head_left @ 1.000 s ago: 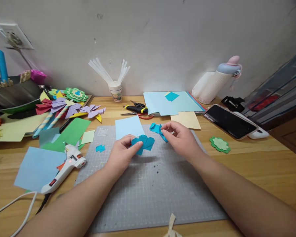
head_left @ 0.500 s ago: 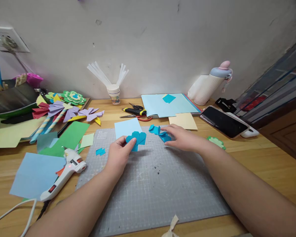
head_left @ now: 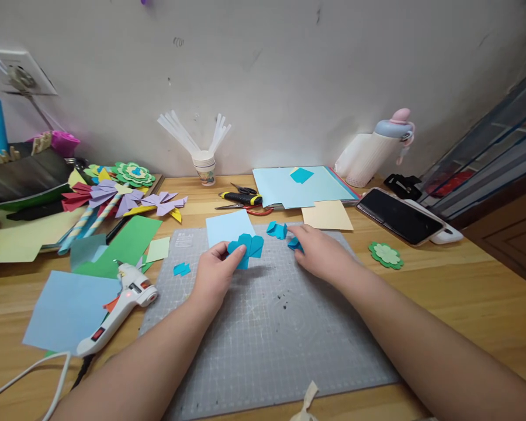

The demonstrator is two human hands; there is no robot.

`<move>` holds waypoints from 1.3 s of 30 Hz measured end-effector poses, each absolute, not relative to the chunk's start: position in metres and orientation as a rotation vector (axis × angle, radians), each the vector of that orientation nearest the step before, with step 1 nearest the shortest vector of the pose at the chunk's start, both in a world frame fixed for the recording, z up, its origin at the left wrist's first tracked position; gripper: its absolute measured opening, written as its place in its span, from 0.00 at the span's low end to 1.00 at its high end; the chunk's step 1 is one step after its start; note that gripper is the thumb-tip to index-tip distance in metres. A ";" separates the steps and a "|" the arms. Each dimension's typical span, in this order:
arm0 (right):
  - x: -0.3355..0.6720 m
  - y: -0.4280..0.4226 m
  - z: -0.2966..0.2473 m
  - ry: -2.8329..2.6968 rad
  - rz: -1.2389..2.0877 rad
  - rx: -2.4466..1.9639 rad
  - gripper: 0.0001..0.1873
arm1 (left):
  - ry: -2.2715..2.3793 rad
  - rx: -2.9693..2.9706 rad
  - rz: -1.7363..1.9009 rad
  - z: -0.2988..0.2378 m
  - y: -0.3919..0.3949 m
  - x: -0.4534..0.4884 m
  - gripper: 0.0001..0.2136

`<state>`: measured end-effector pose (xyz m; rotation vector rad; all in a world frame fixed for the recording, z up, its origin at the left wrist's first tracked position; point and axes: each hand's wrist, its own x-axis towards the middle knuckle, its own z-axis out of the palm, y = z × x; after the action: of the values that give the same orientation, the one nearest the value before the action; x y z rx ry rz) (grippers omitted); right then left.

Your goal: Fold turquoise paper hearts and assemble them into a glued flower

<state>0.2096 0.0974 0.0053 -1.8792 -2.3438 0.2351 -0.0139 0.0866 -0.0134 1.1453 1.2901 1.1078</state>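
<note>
My left hand [head_left: 218,268] pinches a blue folded paper flower [head_left: 251,245] between thumb and fingers, its petals facing up above the grey cutting mat [head_left: 263,345]. My right hand [head_left: 319,248] is closed round a second blue folded paper piece [head_left: 294,243], most of it covered by the fingers. Just left of those fingertips, another blue folded paper piece [head_left: 276,230] lies on the mat. Small blue paper scraps [head_left: 182,269] rest to the left of my left hand. Behind the paper flower lies a light blue sheet [head_left: 228,227].
At left are a white glue gun [head_left: 120,310] with its cable, coloured paper sheets [head_left: 70,310] and paper flowers [head_left: 114,196]. Scissors and a cutter [head_left: 241,199] lie behind the mat. A phone [head_left: 398,215] and a green scalloped paper flower [head_left: 386,255] sit at right.
My right hand has closed in over the blue folded piece, which now shows less and sits apart from its neighbour. My left hand keeps its hold. The view has shifted slightly.
</note>
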 end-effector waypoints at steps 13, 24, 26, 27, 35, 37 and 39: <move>0.208 0.090 -0.003 -2.353 0.329 -1.742 0.13 | 1.286 1.091 1.141 -0.013 0.086 -0.011 0.11; 0.180 0.070 0.003 -0.878 1.575 -0.980 0.11 | 0.811 0.736 1.029 -0.006 0.081 -0.007 0.11; 0.177 0.066 0.001 -0.814 1.574 -0.905 0.10 | 0.741 0.685 0.951 -0.004 0.077 -0.007 0.09; 0.176 0.065 0.000 -0.825 1.567 -0.878 0.10 | 0.712 0.670 0.919 -0.004 0.076 -0.007 0.09; 0.175 0.061 -0.012 -1.254 1.352 -0.898 0.11 | 0.635 0.700 0.932 -0.004 0.078 -0.008 0.08; 0.176 0.062 -0.012 -1.329 1.304 -0.909 0.11 | 0.652 0.760 0.945 -0.004 0.081 -0.009 0.09; 0.178 0.064 -0.010 -1.309 1.290 -0.978 0.12 | 0.683 0.836 0.930 -0.005 0.084 -0.011 0.10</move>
<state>0.1775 0.0641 -0.0099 -0.9779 -1.3090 1.2901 -0.0112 0.0837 -0.0050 0.8363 0.6827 0.9297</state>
